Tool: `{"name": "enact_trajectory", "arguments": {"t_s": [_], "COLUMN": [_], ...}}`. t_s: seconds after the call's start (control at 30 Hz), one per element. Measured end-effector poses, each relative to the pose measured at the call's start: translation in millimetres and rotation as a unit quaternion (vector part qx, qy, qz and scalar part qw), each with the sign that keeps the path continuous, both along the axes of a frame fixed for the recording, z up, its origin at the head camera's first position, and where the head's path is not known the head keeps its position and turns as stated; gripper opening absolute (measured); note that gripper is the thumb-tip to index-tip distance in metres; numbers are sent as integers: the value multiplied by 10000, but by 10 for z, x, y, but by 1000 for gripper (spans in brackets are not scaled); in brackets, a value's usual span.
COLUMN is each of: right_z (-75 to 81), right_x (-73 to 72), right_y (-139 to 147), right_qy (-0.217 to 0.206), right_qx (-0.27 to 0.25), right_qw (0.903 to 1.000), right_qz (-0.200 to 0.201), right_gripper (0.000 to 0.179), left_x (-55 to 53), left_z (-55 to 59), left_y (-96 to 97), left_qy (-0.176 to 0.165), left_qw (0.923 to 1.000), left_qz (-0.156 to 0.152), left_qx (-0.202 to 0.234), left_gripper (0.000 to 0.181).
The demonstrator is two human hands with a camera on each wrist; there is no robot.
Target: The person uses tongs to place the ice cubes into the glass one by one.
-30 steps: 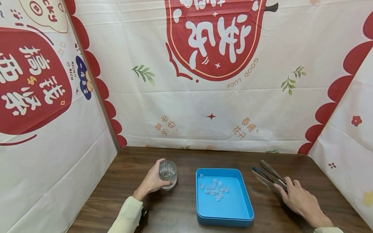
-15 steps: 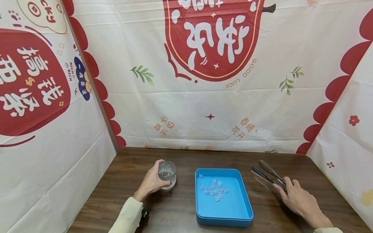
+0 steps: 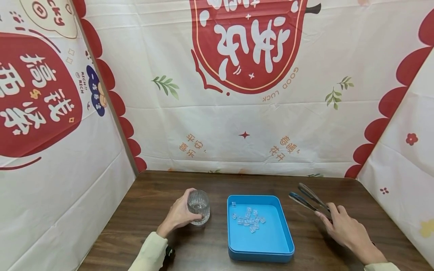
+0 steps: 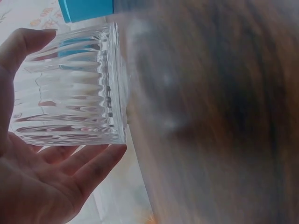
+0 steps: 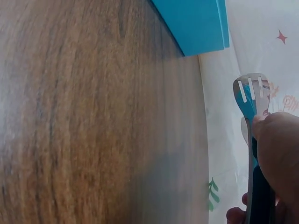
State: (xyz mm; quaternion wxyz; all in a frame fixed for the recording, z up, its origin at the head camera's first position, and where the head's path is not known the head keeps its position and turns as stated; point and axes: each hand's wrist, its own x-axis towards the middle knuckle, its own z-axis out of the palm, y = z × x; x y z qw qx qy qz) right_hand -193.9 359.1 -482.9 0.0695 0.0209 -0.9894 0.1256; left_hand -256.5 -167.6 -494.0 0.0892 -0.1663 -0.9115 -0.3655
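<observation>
In the head view my left hand [image 3: 181, 212] grips a ribbed clear drinking glass [image 3: 199, 207] left of the blue tray. The left wrist view shows the thumb on one side of the glass [image 4: 74, 88] and the fingers on the other; its base looks slightly off the table. On the right, my right hand [image 3: 350, 229] holds metal tongs [image 3: 310, 197], their two arms apart with nothing between the tips. One slotted tip of the tongs [image 5: 252, 93] shows in the right wrist view. Several small clear cubes [image 3: 251, 220] lie in the tray.
The shallow blue tray [image 3: 261, 246] stands between the hands on a dark wood table [image 3: 213, 244]. White printed cloth [image 3: 220, 124] hangs behind the table and along both sides.
My left hand has shifted the glass a little to the right and nearer to me. The tongs have moved slightly left and up with my right hand. The cubes stay in place.
</observation>
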Motion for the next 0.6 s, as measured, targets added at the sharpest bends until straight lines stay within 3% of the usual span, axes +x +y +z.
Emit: {"name": "enact_trajectory", "arguments": {"t_s": [0.37,0.6], "right_z": [69,102], "right_x": [7,6], "right_y": [-113,-185], "right_qy": [65,320], "right_qx": [-20,29], "right_qw": [9999,9993], "right_qz": [83,180], "right_gripper": [64,57], "left_x": [103,147], "left_z": [24,60], "left_y": [50,80], "left_qy": [-54,-217], "left_qw": [9996,9984], "left_qz": [-279,-527], "left_qx": [-93,2], "left_gripper": [88,87]}}
